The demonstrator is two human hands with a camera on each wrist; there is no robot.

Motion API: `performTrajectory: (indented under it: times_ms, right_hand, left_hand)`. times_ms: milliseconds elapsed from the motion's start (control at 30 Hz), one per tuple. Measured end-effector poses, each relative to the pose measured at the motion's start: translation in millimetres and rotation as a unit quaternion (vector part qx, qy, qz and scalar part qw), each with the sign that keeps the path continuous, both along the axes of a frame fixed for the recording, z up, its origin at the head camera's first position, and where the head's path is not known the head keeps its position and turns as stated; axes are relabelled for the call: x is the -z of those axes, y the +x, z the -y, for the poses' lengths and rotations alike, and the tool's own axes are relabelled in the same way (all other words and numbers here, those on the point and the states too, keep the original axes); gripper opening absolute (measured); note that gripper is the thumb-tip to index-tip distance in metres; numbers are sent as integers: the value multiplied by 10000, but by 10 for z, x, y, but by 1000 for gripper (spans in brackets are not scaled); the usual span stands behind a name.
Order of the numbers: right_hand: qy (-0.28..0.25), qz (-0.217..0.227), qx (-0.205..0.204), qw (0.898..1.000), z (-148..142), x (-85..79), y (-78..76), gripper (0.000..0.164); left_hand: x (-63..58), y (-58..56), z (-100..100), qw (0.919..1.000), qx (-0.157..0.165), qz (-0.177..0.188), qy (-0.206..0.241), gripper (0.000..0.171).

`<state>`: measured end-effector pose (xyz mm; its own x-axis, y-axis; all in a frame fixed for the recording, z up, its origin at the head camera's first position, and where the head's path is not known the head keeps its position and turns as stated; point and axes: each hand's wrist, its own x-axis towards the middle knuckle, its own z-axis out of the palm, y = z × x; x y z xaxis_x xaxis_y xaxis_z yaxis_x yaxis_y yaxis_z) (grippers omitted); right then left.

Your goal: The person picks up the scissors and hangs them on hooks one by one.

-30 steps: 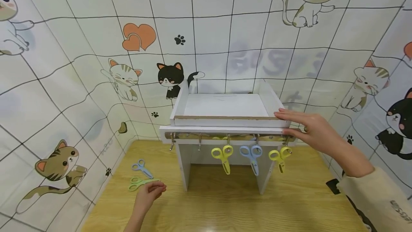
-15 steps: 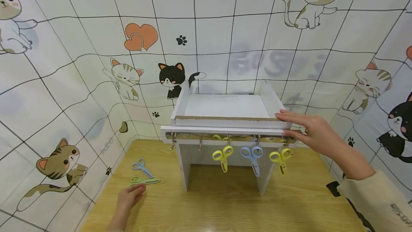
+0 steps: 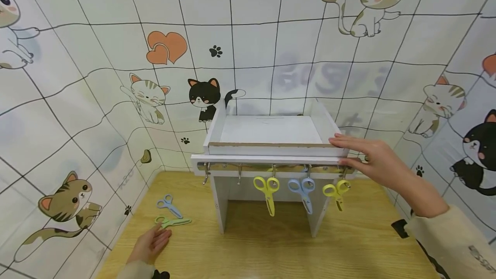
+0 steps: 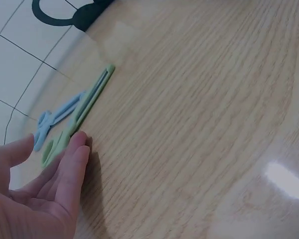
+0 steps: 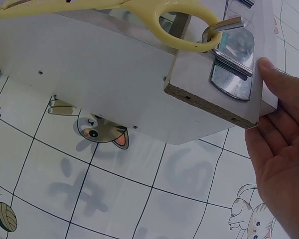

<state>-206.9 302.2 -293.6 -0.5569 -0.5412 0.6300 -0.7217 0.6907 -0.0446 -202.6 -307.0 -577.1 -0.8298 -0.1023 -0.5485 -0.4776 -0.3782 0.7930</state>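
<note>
My left hand (image 3: 150,244) is low over the table at the left, palm turned up and fingers loosely extended. Its fingertips lie right beside the handles of the green scissors (image 4: 89,107), with nothing gripped. Just beyond them lie blue scissors (image 3: 170,206). My right hand (image 3: 372,158) holds the right front corner of the white shelf (image 3: 263,158), thumb at the front edge and fingers over the tray-like top. From hooks along the shelf front hang yellow scissors (image 3: 267,190), blue scissors (image 3: 304,190) and, by my right hand, more yellow scissors (image 5: 179,22).
Two metal hooks, a far-left hook (image 3: 206,173) and its neighbour (image 3: 239,173), carry nothing. The shelf stands on two side panels on the wooden table (image 3: 263,257). Cat-patterned sheeting (image 3: 255,46) encloses the back and sides.
My left hand has moved left and back, away from the green scissors' blades to their handles, and its palm has turned up. The left hanging yellow scissors have swung. My right hand stays on the shelf.
</note>
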Motion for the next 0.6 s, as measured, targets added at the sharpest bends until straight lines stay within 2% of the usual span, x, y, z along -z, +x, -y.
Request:
performTrajectory:
  times_ms: [100, 267, 367, 433, 467, 500, 533, 600]
  right_hand:
    - [-42, 7, -14, 10000, -12, 6, 6, 64]
    - [-71, -9, -33, 10000, -3, 22, 16, 65]
    - [-107, 2, -80, 9999, 6, 21, 13, 64]
    - [-128, 30, -107, 9999, 6, 17, 9, 64]
    - [-134, 50, -123, 9998, 6, 16, 6, 64]
    - [-148, 58, -135, 9998, 5, 13, 6, 64]
    - [-156, 64, -131, 9998, 5, 11, 6, 64]
    - [-151, 86, -137, 9998, 2, 13, 7, 64]
  left_hand:
    - [0, -42, -14, 10000, -12, -60, -48, 45]
    - [62, -128, 47, 9988, -4, -120, -484, 27]
    - [78, -207, 45, 9950, -9, -108, -995, 25]
    - [77, -280, 17, 9863, 85, -135, -1640, 28]
    - [72, -319, -3, 9784, 184, -142, -2056, 31]
    - [64, -357, -26, 9646, 329, -142, -2614, 35]
    - [56, -393, -51, 9455, 528, -149, -3210, 39]
    - [51, -447, -97, 8973, 904, -133, -4319, 46]
